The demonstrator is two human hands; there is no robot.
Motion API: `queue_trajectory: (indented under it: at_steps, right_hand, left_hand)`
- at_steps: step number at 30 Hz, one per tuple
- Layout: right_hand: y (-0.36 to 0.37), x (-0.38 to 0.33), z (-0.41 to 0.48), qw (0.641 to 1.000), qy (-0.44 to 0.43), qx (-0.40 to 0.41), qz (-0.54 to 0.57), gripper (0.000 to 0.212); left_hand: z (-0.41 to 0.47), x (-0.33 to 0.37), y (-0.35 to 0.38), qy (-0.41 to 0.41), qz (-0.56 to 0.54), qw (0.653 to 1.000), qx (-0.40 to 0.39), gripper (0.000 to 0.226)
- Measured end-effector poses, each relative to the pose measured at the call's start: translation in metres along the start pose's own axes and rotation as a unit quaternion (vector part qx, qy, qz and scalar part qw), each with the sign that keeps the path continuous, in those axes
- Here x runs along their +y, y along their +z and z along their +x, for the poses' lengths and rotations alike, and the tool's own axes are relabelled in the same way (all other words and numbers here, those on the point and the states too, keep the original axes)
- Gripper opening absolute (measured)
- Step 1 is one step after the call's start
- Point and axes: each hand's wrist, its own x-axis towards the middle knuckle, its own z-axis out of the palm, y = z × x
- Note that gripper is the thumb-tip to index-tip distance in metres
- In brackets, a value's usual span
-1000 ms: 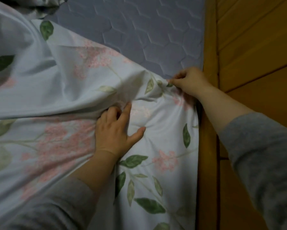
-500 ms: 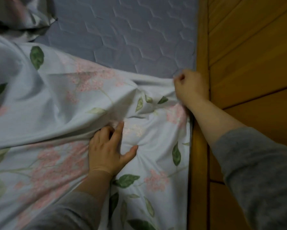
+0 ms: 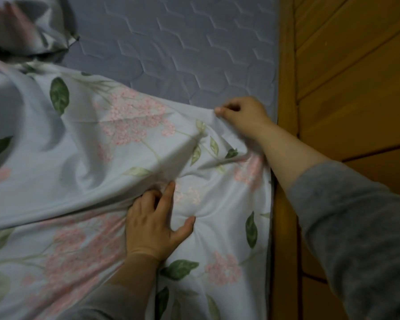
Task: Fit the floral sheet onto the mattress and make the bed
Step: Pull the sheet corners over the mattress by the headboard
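At the right edge of the bed, beside the wooden frame (image 3: pixel 284 204), my right hand (image 3: pixel 242 116) pinches the far hem of the floral sheet (image 3: pixel 102 158), thumb against curled fingers. My left hand (image 3: pixel 152 227) lies spread on the sheet nearer me, palm pressing it down, nothing gripped that I can see. The sheet covers the near part of the quilted mattress (image 3: pixel 194 54); the far part lies bare. I judge the cloth light, limp and a bit slippery, so it will bunch and slide; best taken at the hem or corner, not mid-panel.
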Motion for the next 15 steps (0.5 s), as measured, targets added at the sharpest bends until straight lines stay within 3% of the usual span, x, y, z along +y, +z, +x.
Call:
queue_trajectory:
  at_steps: [3,6,8,10,15]
  right_hand:
    - [0.007,-0.018,0.018,0.996,0.020,-0.023,-0.079,0.033]
    - [0.014,-0.019,0.030,0.980,0.059,-0.022,-0.189,0.028]
    - [0.011,-0.018,0.028,0.972,0.062,-0.095,-0.207,0.034]
    - [0.002,-0.021,0.019,0.969,0.069,-0.179,-0.156,0.035]
    - [-0.012,-0.034,0.008,0.929,0.048,-0.275,-0.242,0.027]
  left_hand:
    - [0.001,-0.001,0.001,0.000,-0.001,1.000,-0.002,0.085]
    - [0.001,0.000,0.001,0.000,0.001,1.000,-0.003,0.085]
    - [0.002,0.000,0.000,-0.002,0.005,1.000,-0.006,0.084]
    - [0.002,0.000,0.001,-0.003,0.006,1.000,-0.010,0.085]
    - [0.001,0.001,0.001,-0.009,0.003,1.000,-0.013,0.084]
